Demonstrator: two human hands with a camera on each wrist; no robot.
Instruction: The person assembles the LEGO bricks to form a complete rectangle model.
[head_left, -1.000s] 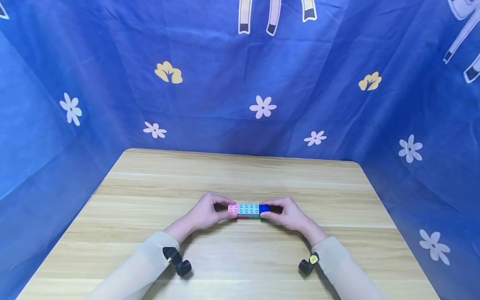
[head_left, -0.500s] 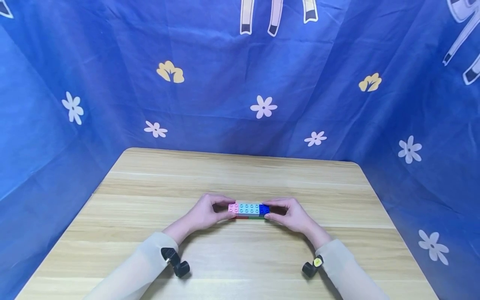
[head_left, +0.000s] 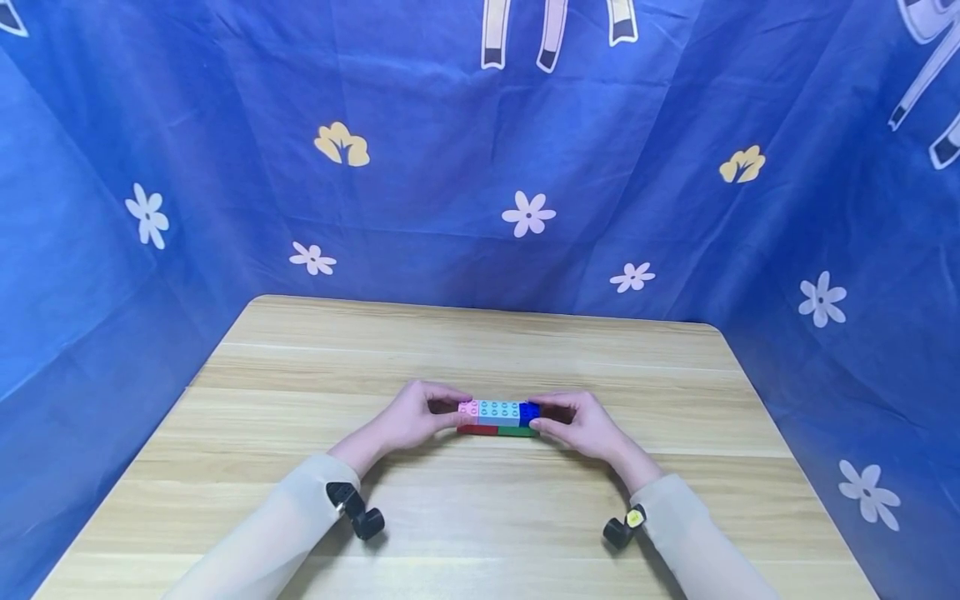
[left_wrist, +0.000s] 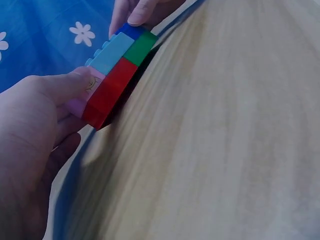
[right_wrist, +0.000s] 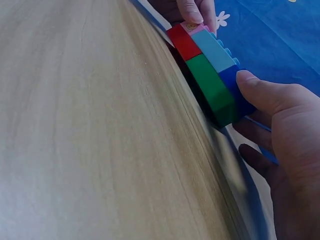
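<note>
Toy building bricks are joined in two layers at the middle of the table. A pink brick [head_left: 468,407], a light blue brick [head_left: 499,410] and a dark blue brick [head_left: 529,409] form the top row. Below them are a red brick [left_wrist: 111,90] and a green brick [right_wrist: 210,87], end to end. My left hand [head_left: 408,418] pinches the pink end between thumb and fingers. At the opposite end, my right hand [head_left: 587,429] pinches the dark blue brick. A dark gap or shadow shows under the bricks in both wrist views; whether they are fully off the table I cannot tell.
The wooden table [head_left: 480,508] has rounded far corners. Blue cloth [head_left: 420,183] with printed flowers hangs behind it and on both sides. A small black camera [head_left: 367,523] is strapped to the left wrist, another camera [head_left: 617,532] to the right.
The bricks have risen or tilted slightly, so more of the red and green fronts shows. Earlier, my right hand's fingertips slid right, from the light blue brick's edge onto the dark blue one.
</note>
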